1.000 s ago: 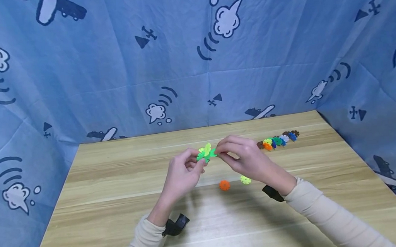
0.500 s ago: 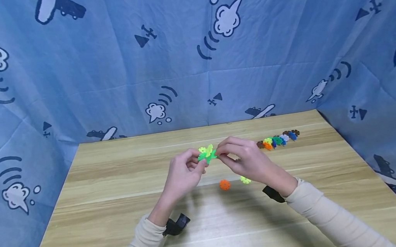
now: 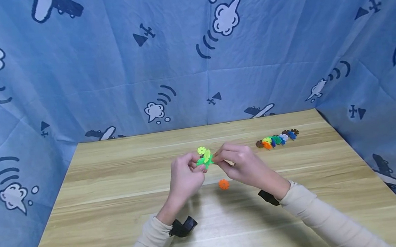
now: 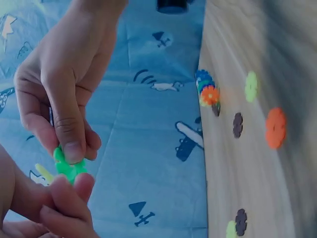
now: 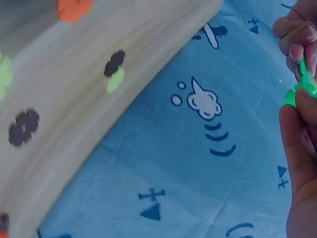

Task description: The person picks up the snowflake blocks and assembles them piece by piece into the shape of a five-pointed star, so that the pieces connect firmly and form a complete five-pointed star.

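Blue cloth, softly creased and printed with planes and clouds, hangs at the left and round the back of the pale, wood-grained table. The left hand pinches one side of a small cluster of thin, notched discs, green and yellow-green, glossy like plastic. It is held above the table, between both hands. Over the last half second the hands have come slightly nearer the person and the right has closed in on the left, which suggests close finger work on one joint. A flat yellow-green disc beyond the cluster now shows more fully, a dark brown disc just beside it. The wrist views are blurred, so how many discs interlock is hard to say. Next comes a flat orange disc, petal-edged. The right hand pinches the cluster's green edge between thumb and fingertips; it now hides another yellow-green disc from the head view. Farther right, a mixed-colour row of overlapping discs rests on the wood.
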`<state>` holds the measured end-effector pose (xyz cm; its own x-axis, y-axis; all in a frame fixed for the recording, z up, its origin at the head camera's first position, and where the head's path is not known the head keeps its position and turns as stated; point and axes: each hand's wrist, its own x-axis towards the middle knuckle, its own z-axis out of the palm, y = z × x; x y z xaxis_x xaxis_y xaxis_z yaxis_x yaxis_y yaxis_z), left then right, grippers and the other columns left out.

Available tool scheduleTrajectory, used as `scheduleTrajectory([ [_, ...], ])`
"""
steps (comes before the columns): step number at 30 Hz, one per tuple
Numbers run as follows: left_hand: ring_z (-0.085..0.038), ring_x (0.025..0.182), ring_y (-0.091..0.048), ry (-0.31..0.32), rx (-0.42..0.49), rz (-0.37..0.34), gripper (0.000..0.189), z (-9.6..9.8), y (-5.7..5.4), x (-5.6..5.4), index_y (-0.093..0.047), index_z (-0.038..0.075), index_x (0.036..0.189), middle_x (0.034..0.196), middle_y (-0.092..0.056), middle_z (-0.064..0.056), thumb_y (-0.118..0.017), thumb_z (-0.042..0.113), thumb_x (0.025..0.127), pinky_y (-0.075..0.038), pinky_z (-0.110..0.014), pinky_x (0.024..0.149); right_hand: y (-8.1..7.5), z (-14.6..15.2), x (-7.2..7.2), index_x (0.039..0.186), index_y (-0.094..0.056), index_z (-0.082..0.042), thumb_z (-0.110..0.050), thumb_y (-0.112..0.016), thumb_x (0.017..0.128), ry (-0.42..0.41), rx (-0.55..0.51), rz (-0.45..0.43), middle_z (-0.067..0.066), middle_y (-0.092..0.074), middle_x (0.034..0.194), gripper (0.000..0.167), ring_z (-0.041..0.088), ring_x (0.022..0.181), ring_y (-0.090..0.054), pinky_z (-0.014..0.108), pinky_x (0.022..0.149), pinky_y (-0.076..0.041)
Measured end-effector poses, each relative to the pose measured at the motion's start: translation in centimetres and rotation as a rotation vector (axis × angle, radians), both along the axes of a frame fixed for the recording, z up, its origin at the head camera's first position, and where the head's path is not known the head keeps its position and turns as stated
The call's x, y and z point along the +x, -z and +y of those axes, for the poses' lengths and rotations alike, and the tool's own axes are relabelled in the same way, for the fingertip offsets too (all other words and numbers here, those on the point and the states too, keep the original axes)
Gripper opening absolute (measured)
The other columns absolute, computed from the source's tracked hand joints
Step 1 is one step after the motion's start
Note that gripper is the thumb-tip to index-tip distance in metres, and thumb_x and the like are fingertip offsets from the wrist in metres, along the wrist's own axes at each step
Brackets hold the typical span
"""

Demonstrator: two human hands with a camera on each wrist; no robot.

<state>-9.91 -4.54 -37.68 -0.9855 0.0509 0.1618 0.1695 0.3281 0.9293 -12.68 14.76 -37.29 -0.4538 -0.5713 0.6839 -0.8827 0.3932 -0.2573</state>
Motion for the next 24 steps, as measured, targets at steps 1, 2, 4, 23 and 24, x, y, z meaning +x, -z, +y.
scheduleTrajectory([
  [1, -0.009, 0.056, -0.055, -0.008, 0.000, -0.004, 0.014, 0.1, 0.1, 0.0, -0.069, 0.002, 0.077, 0.065, -0.066, -0.006, -0.065, -0.011, 0.076, -0.045, -0.021, 0.055, 0.1, 0.0, 0.1, 0.082, -0.074, -0.005, 0.011, -0.081, 0.075, 0.003, -0.004, -0.012, 0.004, -0.073, 0.083, 0.019, 0.013, 0.073, -0.071, 0.019, 0.064, -0.058],
  [2, -0.009, 0.056, -0.054, -0.017, -0.001, -0.008, 0.014, 0.2, 0.2, 0.1, -0.069, 0.003, 0.076, 0.064, -0.065, -0.005, -0.065, -0.011, 0.075, -0.045, -0.021, 0.055, 0.2, 0.0, 0.1, 0.082, -0.073, -0.005, 0.011, -0.081, 0.075, 0.004, -0.007, -0.016, 0.003, -0.073, 0.083, 0.019, 0.013, 0.073, -0.071, 0.019, 0.064, -0.058],
  [4, -0.009, 0.055, -0.052, -0.027, -0.017, -0.005, 0.013, 0.3, 0.4, 0.0, -0.069, 0.003, 0.075, 0.062, -0.062, -0.003, -0.065, -0.010, 0.074, -0.043, -0.021, 0.055, 0.5, -0.1, 0.2, 0.082, -0.073, -0.005, 0.012, -0.080, 0.075, -0.001, -0.011, -0.028, 0.003, -0.072, 0.082, 0.020, 0.012, 0.072, -0.070, 0.018, 0.064, -0.057],
  [23, -0.019, 0.065, -0.067, 0.157, 0.009, 0.021, 0.007, -0.7, 0.3, 0.4, -0.069, 0.003, 0.093, 0.079, -0.070, -0.007, -0.067, -0.003, 0.090, -0.056, -0.023, 0.059, -0.5, 0.3, 0.2, 0.089, -0.071, -0.005, 0.008, -0.083, 0.077, 0.001, 0.055, -0.022, 0.002, -0.072, 0.089, 0.022, 0.012, 0.080, -0.070, 0.020, 0.071, -0.059],
  [24, -0.020, 0.066, -0.067, 0.161, 0.013, 0.022, 0.007, -0.8, 0.3, 0.4, -0.069, 0.003, 0.095, 0.079, -0.070, -0.008, -0.067, -0.002, 0.091, -0.056, -0.022, 0.060, -0.6, 0.3, 0.2, 0.089, -0.071, -0.006, 0.008, -0.083, 0.076, 0.003, 0.053, -0.021, 0.002, -0.072, 0.089, 0.022, 0.012, 0.080, -0.070, 0.021, 0.071, -0.059],
])
